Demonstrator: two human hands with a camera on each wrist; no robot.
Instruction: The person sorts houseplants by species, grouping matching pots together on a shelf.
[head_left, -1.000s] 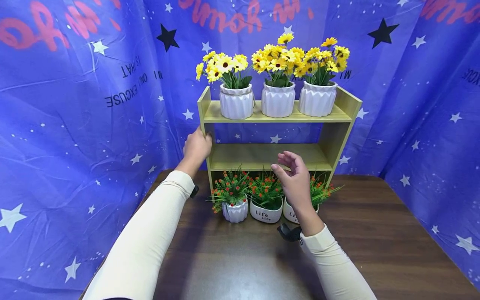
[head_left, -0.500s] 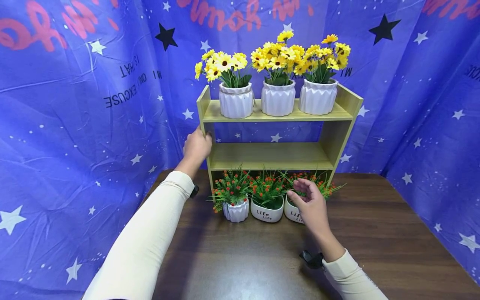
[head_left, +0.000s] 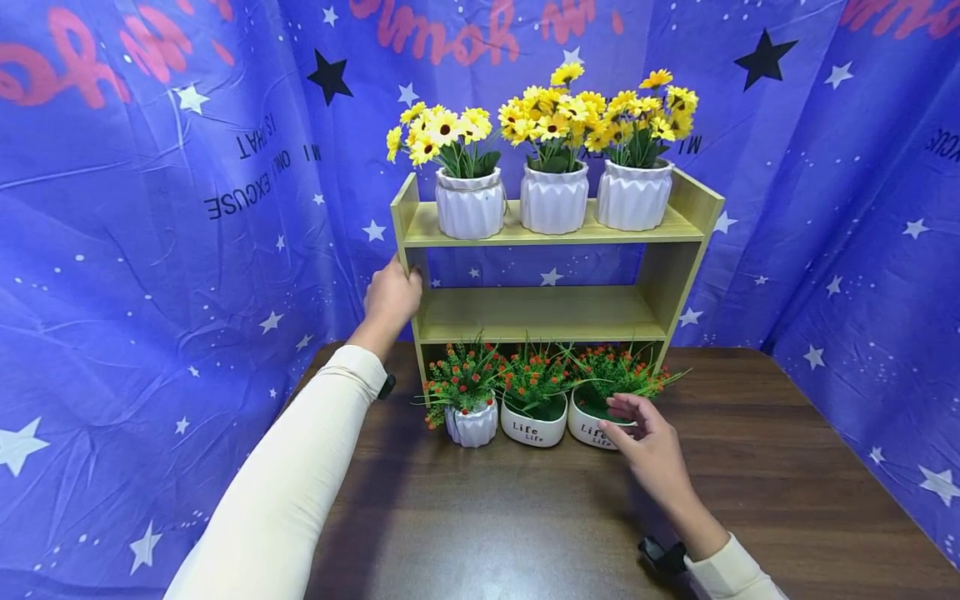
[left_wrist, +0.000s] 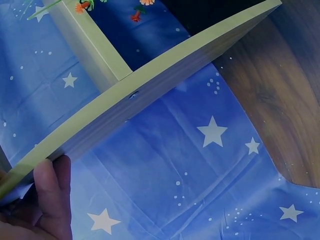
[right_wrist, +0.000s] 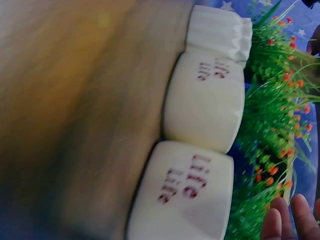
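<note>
so, your left hand point(head_left: 392, 296) grips the shelf point(head_left: 536, 312) by its side, apparently steadying it, while your right hand point(head_left: 654, 450), fingers parted, hovers by the rightmost lower pot point(head_left: 589, 430), where straightening would call for light fingertips

Reaching forward with an outstretched left arm point(head_left: 288, 479), gripping with the left hand point(head_left: 392, 296); holding the right hand point(head_left: 654, 452) lower and nearer, with thumb point(head_left: 618, 436) and fingers point(head_left: 634, 406) loosely curved and parted.
</note>
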